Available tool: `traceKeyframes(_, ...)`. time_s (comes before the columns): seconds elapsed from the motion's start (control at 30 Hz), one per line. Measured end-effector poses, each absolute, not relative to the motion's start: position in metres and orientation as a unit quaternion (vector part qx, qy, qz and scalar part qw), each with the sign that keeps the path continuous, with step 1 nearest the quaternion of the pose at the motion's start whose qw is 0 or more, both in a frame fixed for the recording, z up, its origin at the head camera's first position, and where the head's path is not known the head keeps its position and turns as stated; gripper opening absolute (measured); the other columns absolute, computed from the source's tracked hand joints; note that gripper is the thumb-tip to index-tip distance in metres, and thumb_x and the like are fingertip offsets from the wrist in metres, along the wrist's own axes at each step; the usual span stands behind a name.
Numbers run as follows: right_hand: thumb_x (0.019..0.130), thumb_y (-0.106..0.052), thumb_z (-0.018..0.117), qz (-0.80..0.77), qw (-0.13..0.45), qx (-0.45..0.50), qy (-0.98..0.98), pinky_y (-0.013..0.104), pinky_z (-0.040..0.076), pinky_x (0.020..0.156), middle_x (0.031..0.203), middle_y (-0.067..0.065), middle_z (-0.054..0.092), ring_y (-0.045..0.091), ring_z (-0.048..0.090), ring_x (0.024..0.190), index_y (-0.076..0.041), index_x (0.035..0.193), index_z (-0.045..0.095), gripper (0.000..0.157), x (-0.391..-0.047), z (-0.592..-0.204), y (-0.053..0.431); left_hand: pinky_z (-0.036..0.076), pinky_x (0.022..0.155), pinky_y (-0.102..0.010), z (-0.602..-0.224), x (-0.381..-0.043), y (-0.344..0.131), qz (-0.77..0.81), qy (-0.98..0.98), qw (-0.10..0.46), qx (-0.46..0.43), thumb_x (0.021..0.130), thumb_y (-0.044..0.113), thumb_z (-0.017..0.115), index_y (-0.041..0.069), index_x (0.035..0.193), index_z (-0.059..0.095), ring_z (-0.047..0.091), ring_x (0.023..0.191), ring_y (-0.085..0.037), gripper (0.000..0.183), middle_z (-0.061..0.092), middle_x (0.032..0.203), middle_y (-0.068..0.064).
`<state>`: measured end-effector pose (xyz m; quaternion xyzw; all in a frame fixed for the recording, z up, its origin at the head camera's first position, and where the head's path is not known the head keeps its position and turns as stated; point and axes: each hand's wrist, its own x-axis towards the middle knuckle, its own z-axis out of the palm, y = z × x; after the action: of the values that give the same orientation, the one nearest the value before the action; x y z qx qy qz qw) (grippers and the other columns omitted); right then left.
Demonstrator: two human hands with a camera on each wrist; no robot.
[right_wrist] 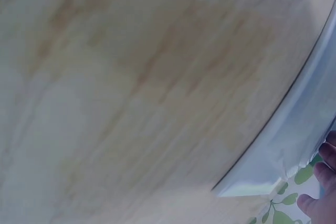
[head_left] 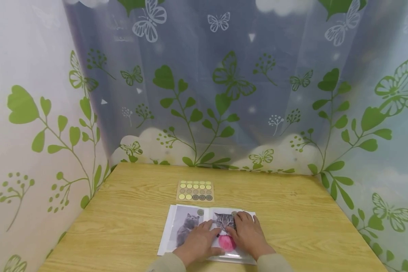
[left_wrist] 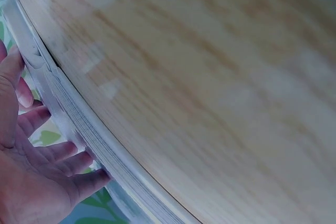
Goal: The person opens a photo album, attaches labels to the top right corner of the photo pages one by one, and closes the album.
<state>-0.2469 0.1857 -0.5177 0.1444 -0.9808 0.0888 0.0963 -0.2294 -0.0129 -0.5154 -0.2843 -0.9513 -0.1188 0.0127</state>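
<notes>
An open album with clear page sleeves lies on the table. Its left page carries a grey cat picture; on the right page is a tabby cat picture with a pink round patch. A small coin-like disc sits near the left page's top corner. My left hand rests across the middle of the album with fingers extended. On the right page lies my right hand, its fingers over the upper right corner and partly covering another disc. In the left wrist view, the stacked page edges show beside the fingers.
Behind the album lies a brown card bearing rows of yellow and dark round discs. Wood-grain table surface extends on both sides. Printed curtains with leaves and butterflies enclose the table at the back and sides.
</notes>
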Motion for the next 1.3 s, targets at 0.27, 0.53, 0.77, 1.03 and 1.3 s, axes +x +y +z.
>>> traceKeyframes(0.27, 0.098, -0.045, 0.057, 0.086, 0.081, 0.14, -0.983, 0.065, 0.027, 0.11, 0.136, 0.021, 0.052, 0.04, 0.044, 0.131, 0.004, 0.136, 0.054, 0.062, -0.253, -0.52, 0.184, 0.041, 0.107, -0.051, -0.517, -0.23, -0.014, -0.118, -0.95, 0.018, -0.288, 0.084, 0.062, 0.066, 0.017, 0.138, 0.058, 0.047, 0.132, -0.035, 0.071, 0.047, 0.146, -0.018)
traceKeyframes(0.53, 0.099, -0.047, 0.054, 0.079, 0.056, 0.141, -0.985, 0.066, 0.026, 0.111, 0.139, 0.022, 0.049, 0.042, 0.042, 0.133, 0.0, 0.138, 0.053, 0.062, -0.255, -0.519, 0.181, 0.043, 0.106, -0.049, -0.517, -0.231, -0.014, -0.113, -0.949, 0.026, -0.293, 0.083, 0.062, 0.066, 0.016, 0.136, 0.059, 0.048, 0.13, -0.035, 0.071, 0.049, 0.144, -0.017)
traceKeyframes(0.77, 0.099, -0.048, 0.053, 0.072, 0.062, 0.145, -0.985, 0.066, 0.026, 0.11, 0.139, 0.022, 0.05, 0.042, 0.042, 0.132, -0.004, 0.138, 0.055, 0.059, -0.254, -0.52, 0.181, 0.044, 0.105, -0.049, -0.518, -0.23, -0.014, -0.108, -0.95, 0.029, -0.291, 0.083, 0.063, 0.066, 0.016, 0.136, 0.059, 0.049, 0.13, -0.034, 0.07, 0.049, 0.144, -0.017)
traceKeyframes(1.03, 0.097, -0.046, 0.056, 0.081, 0.091, 0.155, -0.98, 0.066, 0.029, 0.108, 0.137, 0.021, 0.052, 0.041, 0.045, 0.13, -0.003, 0.136, 0.057, 0.058, -0.25, -0.52, 0.184, 0.045, 0.104, -0.049, -0.518, -0.231, -0.013, -0.104, -0.95, 0.033, -0.292, 0.083, 0.062, 0.066, 0.016, 0.136, 0.059, 0.05, 0.129, -0.035, 0.07, 0.05, 0.143, -0.018)
traceKeyframes(1.3, 0.096, -0.042, 0.06, 0.094, 0.102, 0.147, -0.979, 0.064, 0.032, 0.107, 0.137, 0.024, 0.051, 0.043, 0.046, 0.129, -0.005, 0.137, 0.057, 0.056, -0.247, -0.522, 0.191, 0.043, 0.105, -0.051, -0.516, -0.23, -0.013, -0.104, -0.951, 0.027, -0.289, 0.084, 0.062, 0.066, 0.016, 0.137, 0.058, 0.049, 0.13, -0.035, 0.07, 0.049, 0.144, -0.018)
